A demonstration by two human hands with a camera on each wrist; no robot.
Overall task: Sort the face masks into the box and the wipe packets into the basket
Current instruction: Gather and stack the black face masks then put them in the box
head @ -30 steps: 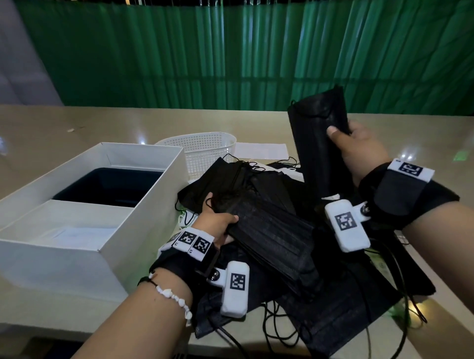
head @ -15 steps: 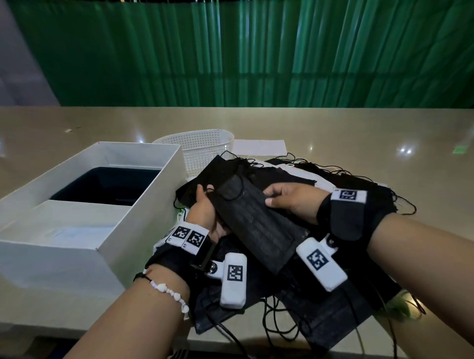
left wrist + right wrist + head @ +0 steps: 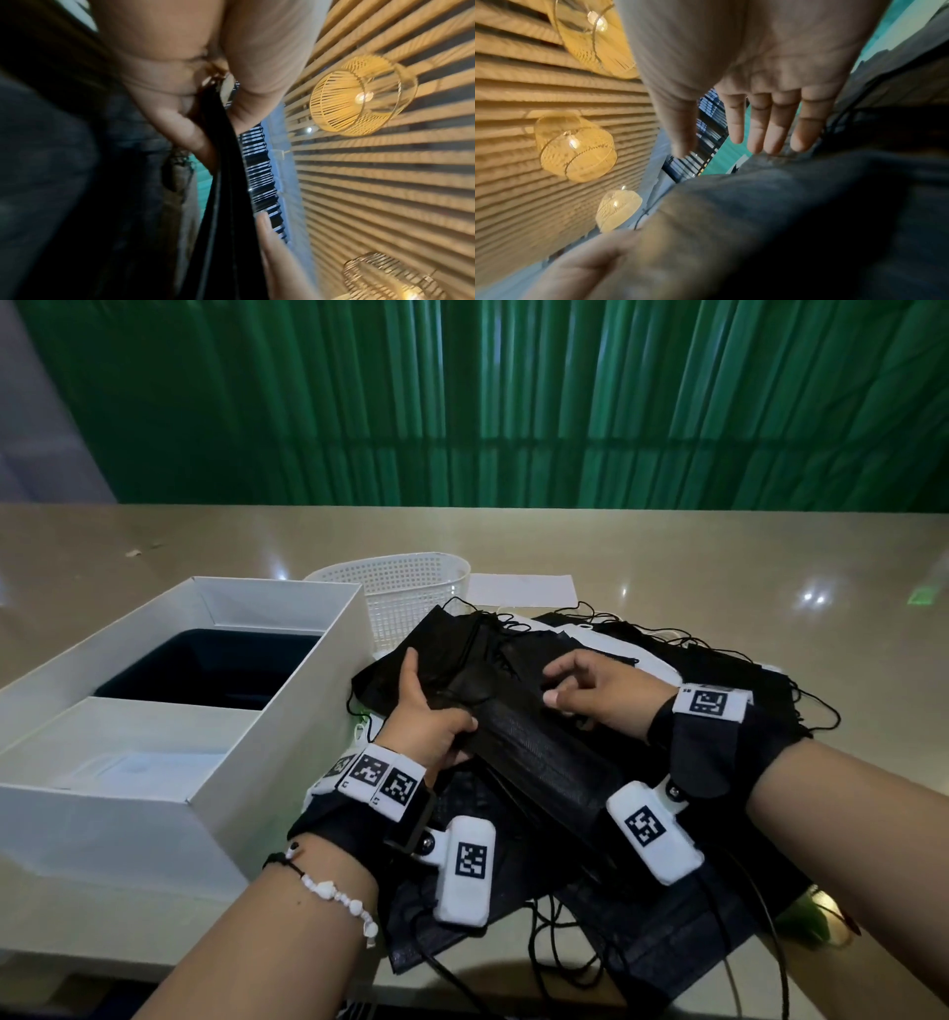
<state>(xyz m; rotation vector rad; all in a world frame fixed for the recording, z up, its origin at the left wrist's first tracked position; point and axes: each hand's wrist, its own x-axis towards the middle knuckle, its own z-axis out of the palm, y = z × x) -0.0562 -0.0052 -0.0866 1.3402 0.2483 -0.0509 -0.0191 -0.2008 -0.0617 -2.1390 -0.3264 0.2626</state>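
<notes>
A loose pile of black face masks (image 3: 631,911) with tangled ear loops covers the table in front of me. My left hand (image 3: 436,711) grips a stack of black masks (image 3: 539,752) at its left end; in the left wrist view, thumb and fingers (image 3: 190,132) pinch the dark folds (image 3: 223,182). My right hand (image 3: 570,690) hovers just over that stack, fingers spread and holding nothing (image 3: 718,146). The white box (image 3: 287,711) stands open at the left. The white mesh basket (image 3: 400,588) sits behind the pile. White packet edges (image 3: 606,644) show under the masks.
A white sheet (image 3: 521,590) lies flat behind the pile, right of the basket. A green packet (image 3: 811,916) peeks out at the pile's near right corner. The table's near edge runs just below my forearms. Bare tabletop stretches to the far right.
My right hand brought a raised black mask down onto the stack in my left hand, let go of it, and now hovers open above it. The left hand kept its grip.
</notes>
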